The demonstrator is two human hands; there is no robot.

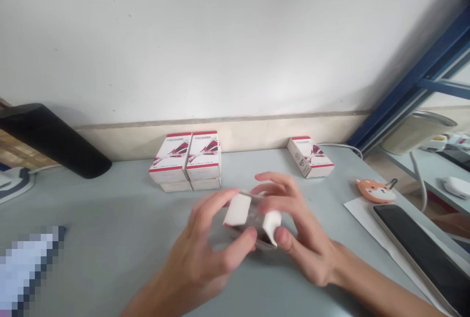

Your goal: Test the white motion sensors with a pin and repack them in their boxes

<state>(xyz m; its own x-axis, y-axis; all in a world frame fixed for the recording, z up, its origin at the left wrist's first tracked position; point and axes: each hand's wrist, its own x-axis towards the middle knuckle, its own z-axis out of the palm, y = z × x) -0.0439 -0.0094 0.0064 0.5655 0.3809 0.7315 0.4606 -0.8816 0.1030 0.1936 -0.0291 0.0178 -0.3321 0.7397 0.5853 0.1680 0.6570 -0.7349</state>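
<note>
Both my hands meet over the middle of the grey table [121,224], holding one small white carton [249,219] with its end flaps open. My left hand [205,253] grips its left side, thumb under the flap and fingers curled over the top. My right hand [301,234] grips the right side, thumb pressed on the right flap. The picture is slightly smeared by motion. Behind the hands, a stack of white-and-red boxes [187,160] stands near the wall, two side by side on top of others. A single white-and-red box [310,156] lies further right.
A black phone [422,251] lies on white paper [362,212] at the right edge, beside an orange animal-shaped trinket [374,191]. A black cylindrical object [51,140] lies at the back left. A blue frame [414,82] and another table stand at right. A blurred patch covers the lower left.
</note>
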